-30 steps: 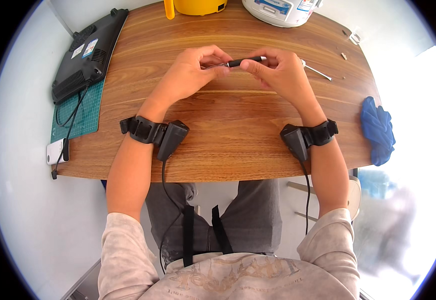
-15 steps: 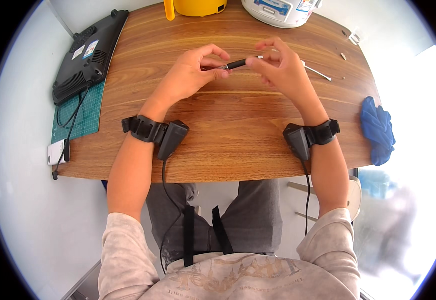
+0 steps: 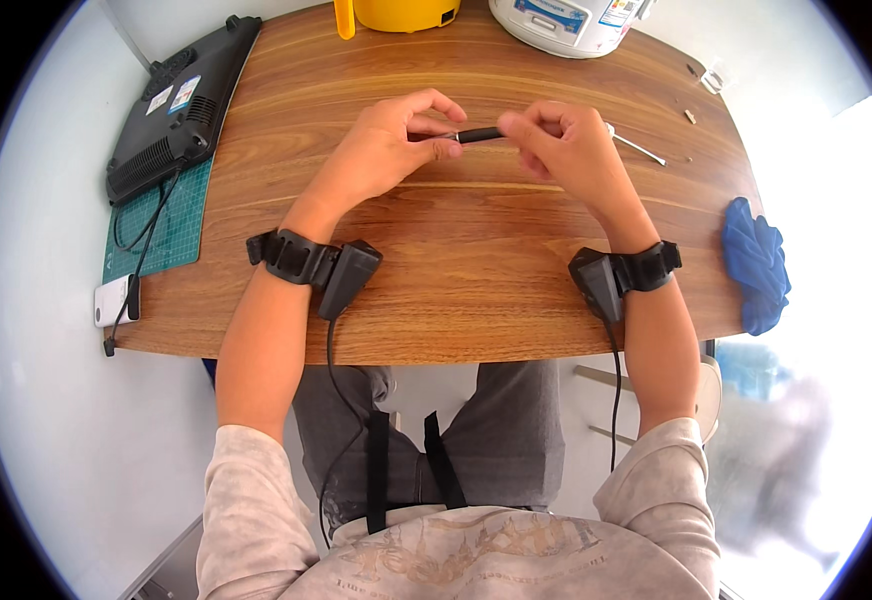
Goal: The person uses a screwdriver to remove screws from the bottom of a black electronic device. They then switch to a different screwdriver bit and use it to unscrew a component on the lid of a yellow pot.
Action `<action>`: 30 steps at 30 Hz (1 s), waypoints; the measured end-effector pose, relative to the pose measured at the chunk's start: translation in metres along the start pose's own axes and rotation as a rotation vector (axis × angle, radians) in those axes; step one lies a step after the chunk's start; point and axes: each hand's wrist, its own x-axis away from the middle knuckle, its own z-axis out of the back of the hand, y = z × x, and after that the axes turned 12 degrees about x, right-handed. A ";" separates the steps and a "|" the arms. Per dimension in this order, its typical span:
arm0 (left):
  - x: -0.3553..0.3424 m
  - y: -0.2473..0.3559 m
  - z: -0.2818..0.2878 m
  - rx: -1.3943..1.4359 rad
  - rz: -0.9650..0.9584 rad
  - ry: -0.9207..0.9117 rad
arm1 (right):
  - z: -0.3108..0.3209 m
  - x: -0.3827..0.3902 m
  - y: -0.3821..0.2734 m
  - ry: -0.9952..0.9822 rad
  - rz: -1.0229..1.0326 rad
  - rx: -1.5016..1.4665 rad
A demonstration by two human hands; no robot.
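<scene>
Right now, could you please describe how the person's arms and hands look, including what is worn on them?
The left hand and right hand are ungloved. Each arm wears a black wrist strap with an angular black box and a thin black cable. The short sleeves are mottled pale beige.

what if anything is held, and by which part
A slim black pen-like rod: the left hand has its grip near the silvery left end, the right hand at the right end.

Blue cloth right; black appliance overlapping green mat; yellow container, perhaps pot.
</scene>
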 end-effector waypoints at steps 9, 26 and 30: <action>-0.003 -0.004 0.000 -0.017 -0.028 0.008 | -0.002 -0.002 0.010 0.080 0.133 0.048; 0.004 0.010 -0.007 -0.090 -0.109 0.062 | -0.005 0.006 -0.006 0.128 0.081 0.215; 0.003 0.007 -0.007 -0.135 -0.155 0.078 | -0.002 0.004 -0.004 0.062 0.063 0.206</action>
